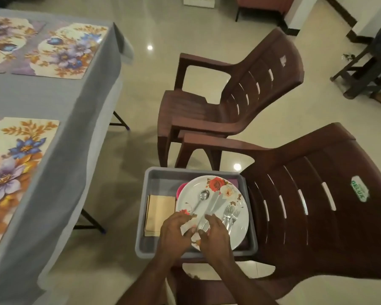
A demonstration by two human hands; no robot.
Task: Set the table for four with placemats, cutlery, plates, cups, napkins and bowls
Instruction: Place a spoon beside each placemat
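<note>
A grey bin (151, 190) sits on the seat of the near brown chair (317, 216). Inside it lies a white floral plate (240, 221) with a spoon (201, 200), knives (216, 202) and forks (230, 214) on top. Folded beige napkins (158, 211) lie at the bin's left, and a pink rim (180, 188) shows behind the plate. My left hand (174, 233) and my right hand (216, 236) meet over the plate's near edge, both pinching the cutlery handles. Floral placemats (68, 49) (11, 161) lie on the grey-clothed table (59, 102) at the left.
A second brown chair (229, 95) stands behind the first. The table's dark folding legs (90, 221) show under the cloth. A dark wooden stool (361, 71) and a seated person's leg are at the far right. Glossy tiled floor lies between table and chairs.
</note>
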